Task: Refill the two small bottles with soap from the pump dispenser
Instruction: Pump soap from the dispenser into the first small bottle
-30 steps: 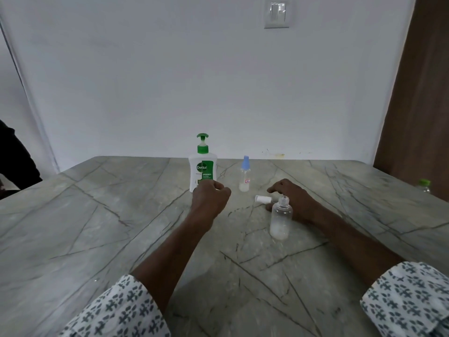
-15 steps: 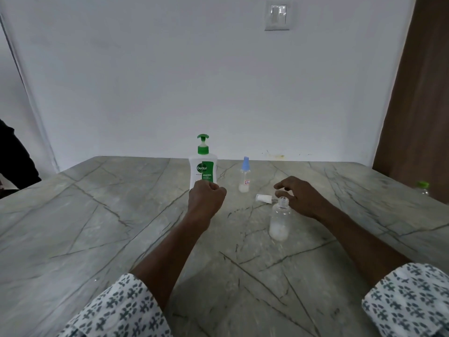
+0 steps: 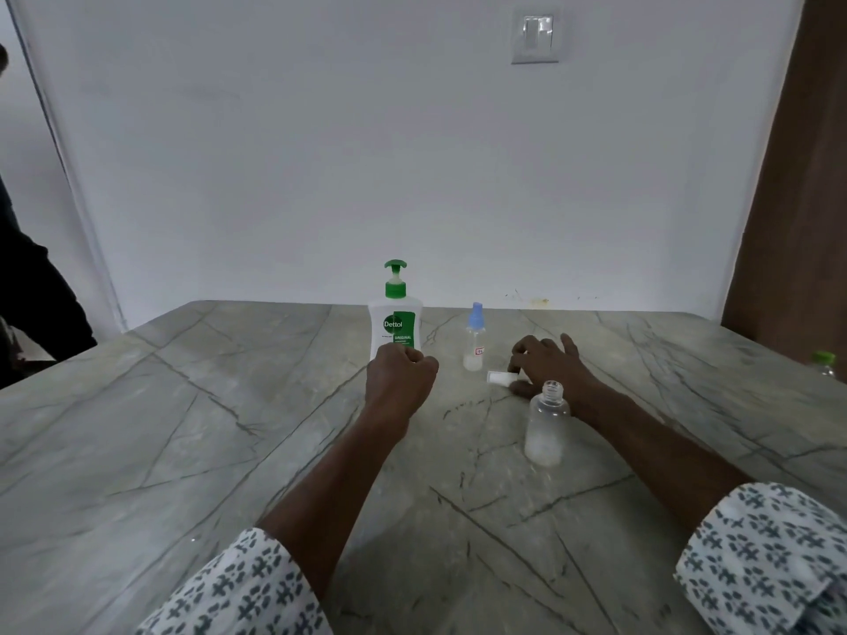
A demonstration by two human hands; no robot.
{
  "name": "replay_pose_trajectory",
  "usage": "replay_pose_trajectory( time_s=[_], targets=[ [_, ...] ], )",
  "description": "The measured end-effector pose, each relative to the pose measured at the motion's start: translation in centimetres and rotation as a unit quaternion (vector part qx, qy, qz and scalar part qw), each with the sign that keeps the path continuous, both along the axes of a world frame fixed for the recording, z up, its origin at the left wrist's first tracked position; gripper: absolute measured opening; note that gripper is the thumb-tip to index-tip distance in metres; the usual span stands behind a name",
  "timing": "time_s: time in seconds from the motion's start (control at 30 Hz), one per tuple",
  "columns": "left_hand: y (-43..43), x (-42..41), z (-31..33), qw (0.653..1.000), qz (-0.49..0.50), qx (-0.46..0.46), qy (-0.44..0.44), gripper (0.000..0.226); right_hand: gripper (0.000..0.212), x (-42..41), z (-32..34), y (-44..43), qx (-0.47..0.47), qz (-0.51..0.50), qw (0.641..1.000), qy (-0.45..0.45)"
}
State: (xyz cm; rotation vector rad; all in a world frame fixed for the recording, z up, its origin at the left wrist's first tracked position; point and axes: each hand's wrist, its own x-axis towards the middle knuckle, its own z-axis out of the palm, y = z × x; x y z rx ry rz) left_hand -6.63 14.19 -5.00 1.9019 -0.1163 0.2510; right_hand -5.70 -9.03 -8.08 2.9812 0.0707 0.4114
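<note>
A white pump dispenser [image 3: 395, 320] with a green pump and label stands upright near the table's far edge. My left hand [image 3: 399, 378] is closed in a fist just in front of its base, holding nothing that I can see. To the right stands a small clear bottle with a blue spray cap [image 3: 475, 337]. Nearer to me stands an uncapped clear bottle [image 3: 545, 426] with some white liquid at its bottom. Its white cap [image 3: 498, 378] lies on the table. My right hand [image 3: 552, 366] hovers over that cap, fingers spread and touching it.
The grey marble table [image 3: 183, 428] reaches to a white wall. A green-capped bottle [image 3: 823, 362] shows at the right edge. A person in dark clothes [image 3: 32, 304] stands at the far left. A brown door is at the right.
My right hand lifted off the table and moved back over the white cap, its fingers spreading. My left fist stayed in front of the dispenser.
</note>
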Motion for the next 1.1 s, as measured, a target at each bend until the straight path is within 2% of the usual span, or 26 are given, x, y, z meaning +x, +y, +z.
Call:
replay_pose_trajectory(
  time_s=[0.2, 0.37, 0.53, 0.7, 0.77, 0.9, 0.97, 1.03, 1.1],
  targets=[
    [0.2, 0.2, 0.1, 1.0, 0.008, 0.009, 0.003, 0.008, 0.036, 1.3, 0.1, 1.8, 0.03, 0.008, 0.999, 0.016],
    [0.5, 0.4, -0.2, 1.0, 0.012, 0.006, 0.011, 0.008, 0.057, 0.9, 0.3, 1.4, 0.082, 0.025, 0.996, -0.02],
    [0.5, 0.5, -0.3, 1.0, 0.026, 0.017, 0.004, 0.006, 0.032, -0.6, 2.1, -1.0, 0.266, 0.034, 0.956, -0.119],
    [0.4, 0.8, -0.5, 0.999, 0.035, 0.021, 0.008, 0.022, 0.029, -1.1, 2.7, -1.1, 0.33, 0.014, 0.933, -0.143],
    [0.6, 1.0, -0.6, 0.999, 0.039, 0.018, 0.008, 0.023, 0.031, -1.6, 2.4, -0.9, 0.323, 0.012, 0.937, -0.132],
    [0.6, 1.1, -0.8, 0.999, 0.04, 0.019, 0.013, 0.025, 0.036, -3.0, 1.3, -0.4, 0.288, 0.039, 0.955, -0.053],
    [0.5, 1.0, -0.8, 0.999, 0.044, 0.022, 0.011, 0.022, 0.043, -3.1, 0.5, 0.3, 0.249, 0.048, 0.966, -0.046],
    [0.4, 1.0, -0.9, 0.999, 0.048, 0.021, 0.01, 0.021, 0.059, -2.9, -0.1, 0.8, 0.199, 0.042, 0.978, -0.04],
    [0.4, 1.0, -1.0, 0.999, 0.047, 0.014, 0.01, 0.02, 0.06, -2.5, -0.5, 1.0, 0.196, 0.049, 0.979, -0.042]
  ],
)
